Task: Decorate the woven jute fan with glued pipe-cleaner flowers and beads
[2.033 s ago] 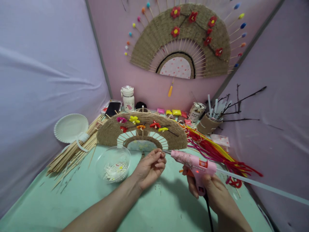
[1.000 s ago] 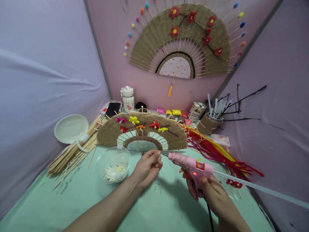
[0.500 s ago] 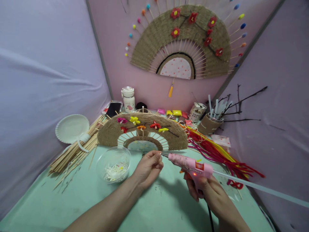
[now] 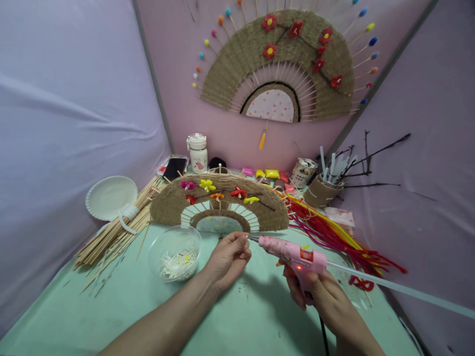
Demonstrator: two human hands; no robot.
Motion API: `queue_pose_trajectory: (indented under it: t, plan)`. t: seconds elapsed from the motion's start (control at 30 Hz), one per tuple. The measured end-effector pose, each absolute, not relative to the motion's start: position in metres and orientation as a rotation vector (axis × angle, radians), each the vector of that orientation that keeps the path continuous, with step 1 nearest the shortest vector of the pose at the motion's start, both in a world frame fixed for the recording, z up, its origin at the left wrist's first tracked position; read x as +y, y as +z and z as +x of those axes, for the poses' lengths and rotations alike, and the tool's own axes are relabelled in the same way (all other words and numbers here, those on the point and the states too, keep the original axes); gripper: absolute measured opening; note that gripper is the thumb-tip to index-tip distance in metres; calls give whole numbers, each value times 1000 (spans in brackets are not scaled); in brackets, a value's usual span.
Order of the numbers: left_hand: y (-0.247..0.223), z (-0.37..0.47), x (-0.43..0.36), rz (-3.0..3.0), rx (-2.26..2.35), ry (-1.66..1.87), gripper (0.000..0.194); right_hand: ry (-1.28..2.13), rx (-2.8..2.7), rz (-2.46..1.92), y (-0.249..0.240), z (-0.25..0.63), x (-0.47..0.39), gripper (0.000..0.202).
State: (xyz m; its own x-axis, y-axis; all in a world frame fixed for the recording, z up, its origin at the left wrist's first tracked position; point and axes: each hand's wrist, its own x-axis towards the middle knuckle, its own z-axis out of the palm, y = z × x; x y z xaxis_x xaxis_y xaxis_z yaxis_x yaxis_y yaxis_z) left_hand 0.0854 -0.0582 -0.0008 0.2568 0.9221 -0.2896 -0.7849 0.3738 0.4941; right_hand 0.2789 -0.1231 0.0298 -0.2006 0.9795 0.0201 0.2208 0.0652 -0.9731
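My right hand (image 4: 315, 291) is wrapped round the handle of a pink glue gun (image 4: 293, 254), whose orange light glows and whose long clear glue stick sticks out to the right. Its metal nozzle meets the fingertips of my left hand (image 4: 230, 259), which pinch something too small to make out. Just behind my hands stands a twine-wrapped fan (image 4: 166, 205) with pink, yellow, red and orange flowers. Left of my left hand, a clear bowl (image 4: 176, 257) holds small white pieces and a few yellow ones.
Bundled sticks (image 4: 118, 227) and a white paper plate (image 4: 111, 198) lie at left. Behind the fan are a white bottle (image 4: 198, 153) and a can (image 4: 304, 172). Red and yellow pipe cleaners (image 4: 334, 232) and a holder (image 4: 322, 192) with twigs are at right. A larger fan (image 4: 230, 69) hangs above.
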Motion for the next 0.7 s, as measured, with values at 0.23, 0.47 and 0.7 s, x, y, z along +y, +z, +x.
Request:
queue_pose_trajectory:
  t: [0.23,0.47,0.7]
  plan:
    - [0,85,-58,268,582,1178,38,1192,-1561,-1253,32,278,-123,59]
    - [0,85,-59,268,596,1176,39,1182,-1563,-1268,31,279,-124,58]
    - [-1,85,-59,267,595,1168,39,1182,-1545,-1250,33,278,-124,56]
